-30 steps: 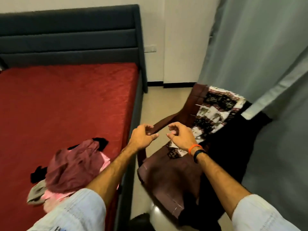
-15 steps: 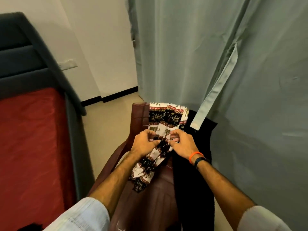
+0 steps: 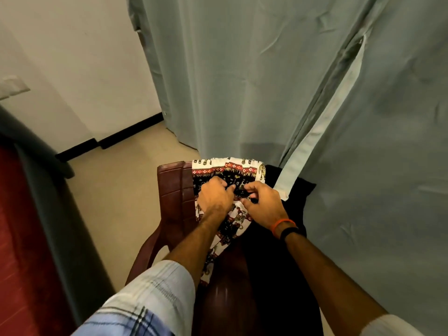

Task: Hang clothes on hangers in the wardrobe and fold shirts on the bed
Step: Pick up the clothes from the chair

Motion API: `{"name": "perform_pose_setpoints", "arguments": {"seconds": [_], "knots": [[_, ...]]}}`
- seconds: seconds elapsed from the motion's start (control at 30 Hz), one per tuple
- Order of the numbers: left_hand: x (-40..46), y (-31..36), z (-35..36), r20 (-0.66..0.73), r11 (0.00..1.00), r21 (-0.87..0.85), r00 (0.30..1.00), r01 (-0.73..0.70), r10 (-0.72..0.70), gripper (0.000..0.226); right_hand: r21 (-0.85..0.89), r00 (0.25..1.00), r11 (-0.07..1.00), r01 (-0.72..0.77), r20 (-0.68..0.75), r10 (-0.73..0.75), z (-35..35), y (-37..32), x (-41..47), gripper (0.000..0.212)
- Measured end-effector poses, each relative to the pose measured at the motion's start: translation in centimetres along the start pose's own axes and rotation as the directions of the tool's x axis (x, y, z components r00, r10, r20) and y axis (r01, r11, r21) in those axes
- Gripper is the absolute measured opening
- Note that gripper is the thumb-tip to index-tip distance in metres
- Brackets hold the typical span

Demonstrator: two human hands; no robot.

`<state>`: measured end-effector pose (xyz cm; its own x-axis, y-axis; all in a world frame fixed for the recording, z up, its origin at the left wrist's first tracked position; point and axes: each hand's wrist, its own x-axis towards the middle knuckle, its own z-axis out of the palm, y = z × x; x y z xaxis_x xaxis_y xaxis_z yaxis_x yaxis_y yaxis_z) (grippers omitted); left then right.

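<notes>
Your left hand and right hand both pinch the patterned cloth — it hangs over the brown chair, beside a black garment.

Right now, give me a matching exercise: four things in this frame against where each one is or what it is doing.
Things:
1. patterned cloth
2. black garment
3. curtain
4. left hand

Places or states:
A. hangs behind the chair
B. grips the patterned cloth
C. draped over the chair back, at its middle
D. lies on the chair's right side

Pairs: 1-C, 2-D, 3-A, 4-B
</notes>
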<state>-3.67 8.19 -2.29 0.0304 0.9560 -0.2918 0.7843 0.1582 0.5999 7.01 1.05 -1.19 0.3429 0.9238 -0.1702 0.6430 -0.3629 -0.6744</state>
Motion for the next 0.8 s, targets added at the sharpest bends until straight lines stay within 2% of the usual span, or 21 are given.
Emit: {"name": "perform_pose_setpoints", "arguments": {"seconds": [0.07, 0.13, 0.23, 0.3, 0.37, 0.47, 0.53, 0.6, 0.63, 0.67, 0.73, 0.8], "knots": [[0.5, 0.1, 0.1, -0.047, 1.000, 0.013, 0.999, -0.006, 0.007, 0.014, 0.005, 1.000, 1.000, -0.003, -0.006, 0.003, 0.2, 0.2, 0.4, 0.037], [0.9, -0.3, 0.0, -0.054, 0.999, -0.035, 0.998, -0.031, 0.029, 0.012, 0.005, 1.000, 1.000, -0.006, -0.012, 0.006, 0.3, 0.2, 0.6, 0.037], [0.4, -0.7, -0.5, -0.054, 0.965, -0.254, 0.997, -0.071, 0.059, 0.011, 0.002, 0.999, 1.000, -0.023, -0.023, 0.023, 0.4, 0.0, 0.7, 0.041], [-0.4, -0.8, -1.3, -0.049, 0.925, -0.364, 0.994, -0.109, 0.098, 0.013, -0.004, 1.000, 1.000, -0.022, -0.021, 0.021, 0.4, -0.2, 0.6, 0.054], [-1.4, -0.8, -2.5, -0.033, 0.834, -0.527, 0.984, -0.164, 0.173, 0.022, -0.018, 1.000, 1.000, 0.005, -0.020, -0.005, 0.3, -0.5, 0.2, 0.080], [-3.8, -0.1, -5.2, -0.049, 0.613, -0.761, 0.960, -0.214, 0.274, 0.027, -0.071, 0.992, 0.994, 0.085, -0.092, -0.091, 0.3, -1.0, -0.4, 0.112], [-6.0, 0.1, -7.0, -0.020, 0.493, -0.840, 0.922, -0.225, 0.387, 0.019, -0.043, 0.977, 0.985, 0.169, -0.124, -0.173, 0.8, -1.4, -1.0, 0.110], [-8.0, -0.5, -8.6, 0.057, 0.420, -0.893, 0.884, -0.164, 0.465, 0.015, 0.131, 0.970, 0.965, 0.229, -0.116, -0.215, 1.0, -1.8, -1.8, 0.093], [-8.6, -1.1, -9.1, 0.095, 0.425, -0.897, 0.883, -0.125, 0.460, 0.006, 0.269, 0.977, 0.939, 0.213, -0.075, -0.200, 1.0, -2.3, -2.3, 0.079], [-9.2, -1.9, -9.6, 0.113, 0.477, -0.871, 0.897, -0.117, 0.426, 0.018, 0.354, 0.981, 0.917, 0.183, -0.007, -0.194, 0.8, -2.8, -2.8, 0.061], [-10.2, -3.6, -10.2, 0.068, 0.681, -0.708, 0.941, -0.188, 0.330, 0.065, 0.374, 0.976, 0.917, 0.138, 0.107, -0.190, 0.8, -3.4, -3.7, 0.025], [-10.3, -5.2, -10.0, -0.081, 0.859, -0.388, 0.941, -0.333, 0.328, 0.102, 0.387, 0.976, 0.919, 0.069, 0.163, -0.142, 1.1, -3.6, -4.4, 0.017]]}}
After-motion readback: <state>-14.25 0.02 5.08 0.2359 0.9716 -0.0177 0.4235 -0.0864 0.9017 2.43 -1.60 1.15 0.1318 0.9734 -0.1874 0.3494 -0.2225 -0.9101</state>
